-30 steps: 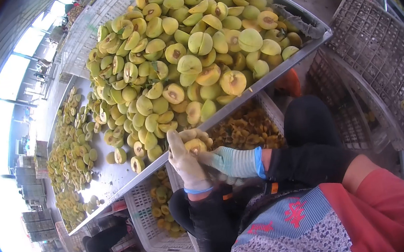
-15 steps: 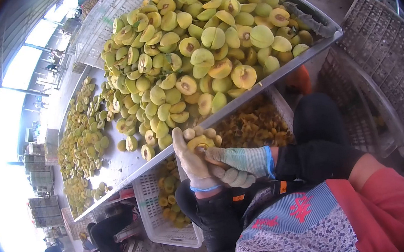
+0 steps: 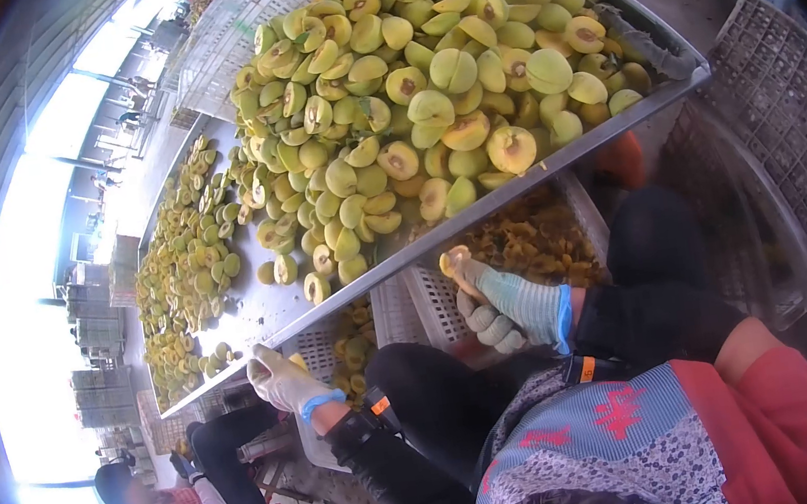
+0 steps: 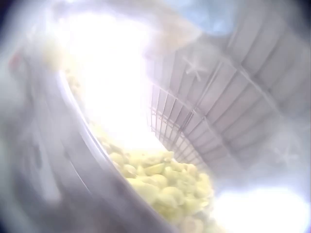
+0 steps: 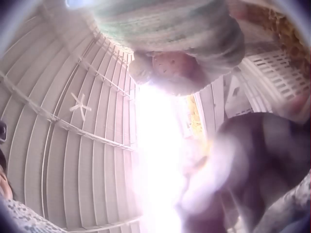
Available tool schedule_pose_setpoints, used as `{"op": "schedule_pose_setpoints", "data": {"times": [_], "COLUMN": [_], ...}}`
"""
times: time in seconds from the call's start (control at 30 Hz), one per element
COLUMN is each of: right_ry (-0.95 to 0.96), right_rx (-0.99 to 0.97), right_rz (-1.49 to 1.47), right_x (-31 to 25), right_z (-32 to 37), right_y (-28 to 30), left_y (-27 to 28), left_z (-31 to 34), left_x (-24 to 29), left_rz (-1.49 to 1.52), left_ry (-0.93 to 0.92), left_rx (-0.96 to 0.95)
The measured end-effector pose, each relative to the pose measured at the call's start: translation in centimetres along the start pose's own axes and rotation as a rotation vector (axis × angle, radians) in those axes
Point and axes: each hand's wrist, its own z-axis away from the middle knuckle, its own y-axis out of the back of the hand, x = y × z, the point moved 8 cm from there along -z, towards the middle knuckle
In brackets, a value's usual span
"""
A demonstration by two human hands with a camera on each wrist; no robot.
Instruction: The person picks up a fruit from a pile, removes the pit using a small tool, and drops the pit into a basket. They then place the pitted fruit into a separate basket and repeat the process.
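My gloved left hand (image 3: 284,383) is by the tray's near edge, fingers curled, with a yellow peach half (image 3: 298,363) showing at its thumb side. The striped-gloved right hand (image 3: 516,307) is above the crates, its fingers wrapped round a small brown-handled tool (image 5: 175,65); the tool's working end is hidden. At the tip of its thumb shows a small yellow-brown piece (image 3: 455,259). Many yellow-green peach halves (image 3: 431,107), several with the stone in, are heaped on the metal tray (image 3: 395,263) in front of me.
Under the tray stand a white crate with peach halves (image 3: 352,344) and another with brownish scraps (image 3: 548,239). Stacked grey crates (image 3: 778,105) are at the right. Beyond the tray's left corner sits another person (image 3: 182,501). My knees (image 3: 429,380) are below the hands.
The hands were together, the right working at a peach half in the left palm. Now they are apart: the left has moved left and down with the half, the right stays over the crates.
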Motion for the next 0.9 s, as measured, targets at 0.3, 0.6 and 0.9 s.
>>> {"op": "schedule_pose_setpoints", "data": {"times": [0.3,0.6,0.9], "right_ry": [0.058,0.672,0.446], "right_rx": [0.195,0.541,0.406], "right_rz": [0.227,1.315,1.037], "right_x": [-0.2,-4.8,-3.1], "right_z": [-1.3,-0.9,-3.9], "right_y": [2.2,2.6,7.3], "left_y": [-15.0,-12.5,-10.6], "left_z": [-1.4,1.7,14.2], "left_x": [1.0,6.3,6.2], "left_rz": [-0.867,-0.013,1.04], "left_ry": [-0.423,-0.405,0.16], "left_rx": [-0.69,-0.63,-0.963]}}
